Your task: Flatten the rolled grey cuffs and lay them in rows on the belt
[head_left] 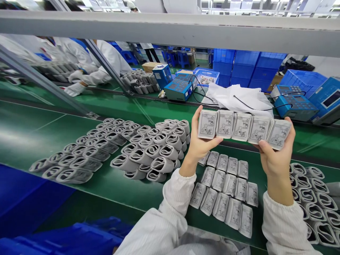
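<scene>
A row of several rolled grey blood pressure cuffs [241, 126] is held up between my two hands, their printed figure diagrams facing me. My left hand [198, 143] clamps the left end, thumb underneath and fingers behind. On the right end, my right hand [277, 157] presses with its thumb in front and fingers around the outer side. Below them, more rolled cuffs [230, 184] lie in rows on the green work surface [148, 198], printed sides up.
Stacked rolled cuffs [152, 150] stand left of my arms, with lower rows [87, 152] farther left. Another group [316, 202] sits at the right. Behind are blue devices [177, 88] with cables, white bags [236, 97] and blue crates [239, 67]. A metal beam [170, 30] crosses above. Gloved co-workers [77, 85] sit opposite.
</scene>
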`<control>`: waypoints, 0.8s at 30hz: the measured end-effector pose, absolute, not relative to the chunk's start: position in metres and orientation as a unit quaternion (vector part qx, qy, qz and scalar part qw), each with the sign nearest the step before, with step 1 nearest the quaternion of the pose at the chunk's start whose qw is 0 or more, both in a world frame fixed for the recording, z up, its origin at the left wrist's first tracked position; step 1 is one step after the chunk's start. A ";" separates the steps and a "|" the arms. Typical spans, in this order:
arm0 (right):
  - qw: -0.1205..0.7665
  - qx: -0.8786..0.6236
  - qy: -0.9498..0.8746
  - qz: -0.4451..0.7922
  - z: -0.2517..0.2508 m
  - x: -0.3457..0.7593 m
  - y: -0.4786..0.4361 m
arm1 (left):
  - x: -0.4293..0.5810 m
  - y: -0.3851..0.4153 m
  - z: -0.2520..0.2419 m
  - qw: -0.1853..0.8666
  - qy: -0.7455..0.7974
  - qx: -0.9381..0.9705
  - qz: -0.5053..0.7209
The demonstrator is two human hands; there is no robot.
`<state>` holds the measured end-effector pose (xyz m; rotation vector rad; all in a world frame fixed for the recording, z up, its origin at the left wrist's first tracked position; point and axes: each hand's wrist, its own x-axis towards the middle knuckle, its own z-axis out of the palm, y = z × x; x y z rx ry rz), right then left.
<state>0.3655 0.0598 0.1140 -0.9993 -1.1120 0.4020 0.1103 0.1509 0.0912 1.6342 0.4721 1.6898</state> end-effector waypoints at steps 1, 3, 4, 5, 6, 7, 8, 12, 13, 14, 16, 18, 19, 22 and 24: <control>0.713 -0.455 -0.500 0.185 0.114 0.365 0.061 | 0.110 0.150 0.092 0.361 0.187 0.636 0.656; 0.710 -0.462 -0.497 0.192 0.113 0.365 0.061 | 0.109 0.149 0.092 0.358 0.192 0.634 0.658; 0.710 -0.462 -0.495 0.195 0.113 0.365 0.062 | 0.109 0.149 0.092 0.357 0.194 0.632 0.660; 0.712 -0.461 -0.492 0.197 0.114 0.364 0.061 | 0.109 0.149 0.092 0.357 0.193 0.630 0.662; 0.714 -0.459 -0.489 0.200 0.114 0.364 0.061 | 0.110 0.149 0.092 0.358 0.191 0.628 0.664; 0.717 -0.458 -0.485 0.202 0.115 0.363 0.061 | 0.110 0.149 0.092 0.358 0.187 0.629 0.664; 0.718 -0.458 -0.482 0.205 0.115 0.363 0.061 | 0.110 0.150 0.092 0.358 0.185 0.631 0.663; 0.721 -0.465 -0.472 0.203 0.116 0.362 0.061 | 0.110 0.150 0.092 0.357 0.186 0.639 0.655; 0.721 -0.467 -0.470 0.202 0.117 0.362 0.061 | 0.110 0.150 0.092 0.357 0.188 0.637 0.656; 0.722 -0.469 -0.468 0.201 0.117 0.362 0.060 | 0.110 0.150 0.092 0.357 0.190 0.636 0.657; 0.721 -0.473 -0.465 0.201 0.118 0.362 0.060 | 0.109 0.150 0.093 0.357 0.193 0.636 0.657; 0.718 -0.477 -0.464 0.201 0.120 0.362 0.059 | 0.109 0.150 0.093 0.356 0.194 0.637 0.656; 0.717 -0.479 -0.465 0.201 0.120 0.362 0.059 | 0.109 0.150 0.092 0.357 0.195 0.636 0.656; 0.717 -0.477 -0.466 0.202 0.121 0.361 0.058 | 0.109 0.151 0.092 0.358 0.192 0.634 0.658; 0.718 -0.474 -0.467 0.204 0.120 0.362 0.058 | 0.108 0.151 0.092 0.358 0.187 0.634 0.659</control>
